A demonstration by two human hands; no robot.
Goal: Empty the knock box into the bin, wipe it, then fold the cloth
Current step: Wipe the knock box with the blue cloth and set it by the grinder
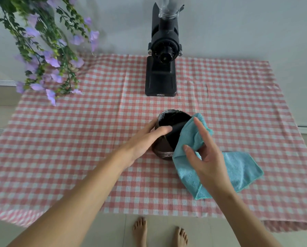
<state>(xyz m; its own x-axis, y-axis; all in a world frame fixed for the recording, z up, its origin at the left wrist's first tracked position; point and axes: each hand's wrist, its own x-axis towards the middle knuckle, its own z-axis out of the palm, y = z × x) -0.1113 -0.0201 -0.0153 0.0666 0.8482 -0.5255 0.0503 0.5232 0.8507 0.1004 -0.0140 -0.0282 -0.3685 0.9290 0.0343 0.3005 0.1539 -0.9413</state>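
Turquoise microfibre cloth (238,168) lay under the right hand (208,157), whose fingers were spread and only loosely curled, the thumb and fingertips pressing a bunched part of the fabric against the 3 o'clock side of the knock box (168,132). Whether that hand truly pinched the cloth or merely pushed it could not be told. The cloth's upper corner reached the box's rim, while the rest trailed down toward 5 o'clock and lay flat on the surface (77,157).

The left hand (145,139) cupped the box from its 9 o'clock side, fingers wrapped over the wall with the index finger lying across the rim, holding it steady. The knock box was a dark, round container, tilted so that its open mouth faced the camera; its black inside showed, with pale smears along the rim.

Both sat near the middle of the surface, which was covered by a red-and-white checked tablecloth. At 12 o'clock from the box, well apart from it, stood a black coffee grinder (162,68) with a clear hopper on top. At 10 o'clock, purple flowers (47,56) with green leaves hung over the far corner. Bare feet (140,230) showed on the tiled floor at 6 o'clock.
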